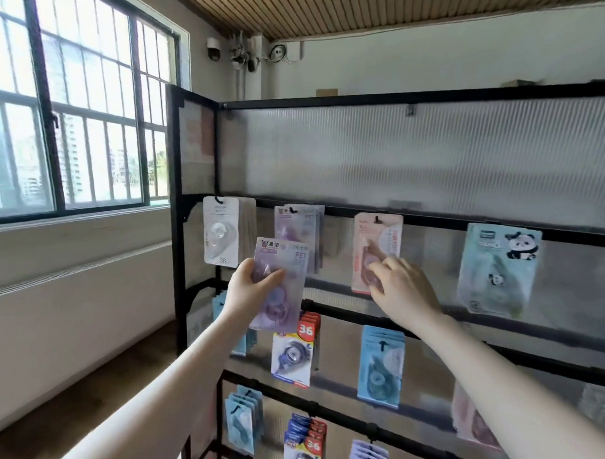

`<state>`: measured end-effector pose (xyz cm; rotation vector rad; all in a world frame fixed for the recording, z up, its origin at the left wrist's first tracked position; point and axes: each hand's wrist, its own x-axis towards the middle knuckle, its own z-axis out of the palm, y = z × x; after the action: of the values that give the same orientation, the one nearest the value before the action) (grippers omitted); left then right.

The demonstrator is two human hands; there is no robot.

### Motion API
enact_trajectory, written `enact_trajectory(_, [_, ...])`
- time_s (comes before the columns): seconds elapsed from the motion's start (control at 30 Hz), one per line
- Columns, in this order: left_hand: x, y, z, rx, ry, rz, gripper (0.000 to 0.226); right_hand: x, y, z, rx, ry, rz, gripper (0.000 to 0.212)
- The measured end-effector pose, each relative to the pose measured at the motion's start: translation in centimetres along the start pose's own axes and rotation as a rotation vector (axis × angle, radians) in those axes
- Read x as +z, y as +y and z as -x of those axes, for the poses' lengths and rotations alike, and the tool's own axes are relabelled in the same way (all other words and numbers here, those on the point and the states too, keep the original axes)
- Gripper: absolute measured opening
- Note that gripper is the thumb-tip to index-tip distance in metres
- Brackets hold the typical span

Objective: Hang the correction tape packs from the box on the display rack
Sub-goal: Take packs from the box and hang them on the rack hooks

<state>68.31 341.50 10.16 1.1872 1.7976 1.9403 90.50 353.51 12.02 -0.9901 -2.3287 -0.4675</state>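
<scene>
Left hand [253, 282] grips a purple pack [282, 281], thumb across its front, fingers curled behind; pack upright, slightly tilted, held just in front of the rack [358, 100]. Directly above and behind that hand, more purple packs [303, 229] hang on a hook. Just left of them, a white pack [221, 230]. Right hand [404, 286] reaches to a pink pack [377, 247] hanging on the same rail, fingers bent and touching its lower part; whether they pinch it, cannot tell. Right of that hand, a panda pack [499, 268]. Below both hands, blue and red-labelled packs on lower rails.
</scene>
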Motion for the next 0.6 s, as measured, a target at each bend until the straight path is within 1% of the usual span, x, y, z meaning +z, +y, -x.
enact_trajectory(0.07, [-1.0,-0.7,-1.8,-0.001,-0.03,0.045,0.031,1.2,-1.3,-1.1,0.014,-0.032,0.036,0.033])
enact_trajectory(0.13, [-1.9,-1.3,-3.5,-0.014,-0.056,0.079,0.043,2.5,-2.4,-2.1,0.049,-0.063,0.069,0.032])
enact_trajectory(0.17, [-2.1,-1.6,-4.4,-0.016,-0.07,0.087,0.042,2.9,-2.9,-2.5,0.068,-0.076,0.081,0.031])
enact_trajectory(0.23, [-2.4,-2.2,-6.1,-0.006,-0.088,0.102,0.031,3.8,-3.7,-3.2,0.105,-0.088,0.109,0.03])
enact_trajectory(0.43, [-1.5,-1.7,-9.1,0.019,-0.146,0.167,0.031,5.1,-5.1,-3.4,0.159,-0.135,0.146,0.03])
enact_trajectory(0.6, [0.1,-0.3,-10.2,0.084,-0.174,0.209,0.028,5.2,-4.5,-3.6,0.179,-0.147,0.167,0.028])
